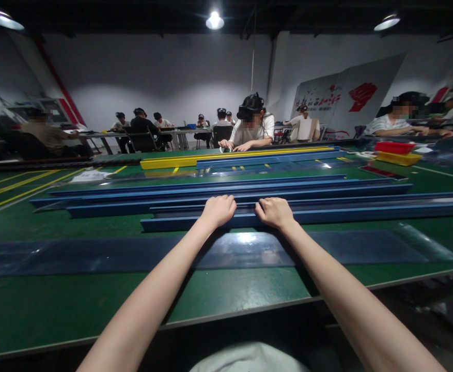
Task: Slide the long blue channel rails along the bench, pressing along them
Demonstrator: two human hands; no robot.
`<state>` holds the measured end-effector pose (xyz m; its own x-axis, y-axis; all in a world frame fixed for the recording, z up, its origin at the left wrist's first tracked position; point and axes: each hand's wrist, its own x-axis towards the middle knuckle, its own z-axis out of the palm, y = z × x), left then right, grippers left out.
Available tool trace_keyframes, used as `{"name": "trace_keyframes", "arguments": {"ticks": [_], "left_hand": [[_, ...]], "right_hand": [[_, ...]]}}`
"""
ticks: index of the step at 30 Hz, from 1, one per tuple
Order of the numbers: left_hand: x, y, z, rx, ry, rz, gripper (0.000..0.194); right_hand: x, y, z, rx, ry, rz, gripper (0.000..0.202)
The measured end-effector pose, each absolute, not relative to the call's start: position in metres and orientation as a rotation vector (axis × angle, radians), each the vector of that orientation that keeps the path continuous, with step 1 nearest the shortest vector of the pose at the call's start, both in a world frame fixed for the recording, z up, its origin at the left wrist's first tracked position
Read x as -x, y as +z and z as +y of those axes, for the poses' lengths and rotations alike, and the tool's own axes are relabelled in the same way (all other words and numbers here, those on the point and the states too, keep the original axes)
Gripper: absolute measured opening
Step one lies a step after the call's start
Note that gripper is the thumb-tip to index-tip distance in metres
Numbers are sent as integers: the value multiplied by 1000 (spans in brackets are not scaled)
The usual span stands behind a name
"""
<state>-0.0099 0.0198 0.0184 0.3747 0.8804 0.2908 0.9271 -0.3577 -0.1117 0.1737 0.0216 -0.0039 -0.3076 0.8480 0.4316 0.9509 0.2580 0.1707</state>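
A long blue channel [180, 223] lies across the green table, the nearest of several blue channels. My left hand [219, 210] is closed over this channel, left of the middle of the view, with its fingers curled. A short way to the right, my right hand [274, 212] is wrapped over the same channel, its fingers bent down into it. Behind my hands rest more blue channels [106, 207]. On the near side, under my forearms, a flat dark strip with a glossy clear surface [110, 254] lies along the table.
Farther back on the green table [218, 294] are a yellow channel [168, 163], a red bin [394, 148] on a yellow bin [399, 158], and a dark flat device [383, 172]. A person [251, 129] works across the table. More people sit behind.
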Motion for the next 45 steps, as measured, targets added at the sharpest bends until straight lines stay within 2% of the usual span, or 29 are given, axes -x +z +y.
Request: {"name": "trace_keyframes", "arguments": {"ticks": [5, 15, 25, 34, 45], "left_hand": [[-12, 21, 23, 2396, -341, -1620, 31], [-14, 2, 28, 2378, -344, -1699, 37], [-1, 9, 27, 2340, -314, -1765, 42], [18, 8, 29, 2302, -283, -1788, 40], [6, 17, 25, 2321, -223, -1642, 40]], "right_hand": [[-156, -4, 23, 1654, -544, -2263, 46], [-157, -2, 21, 1614, -515, -2307, 42], [-213, -9, 20, 1477, -588, -2367, 41], [-238, -11, 17, 1527, -391, -2371, 63], [-223, -3, 17, 1646, -251, -2331, 54]]}}
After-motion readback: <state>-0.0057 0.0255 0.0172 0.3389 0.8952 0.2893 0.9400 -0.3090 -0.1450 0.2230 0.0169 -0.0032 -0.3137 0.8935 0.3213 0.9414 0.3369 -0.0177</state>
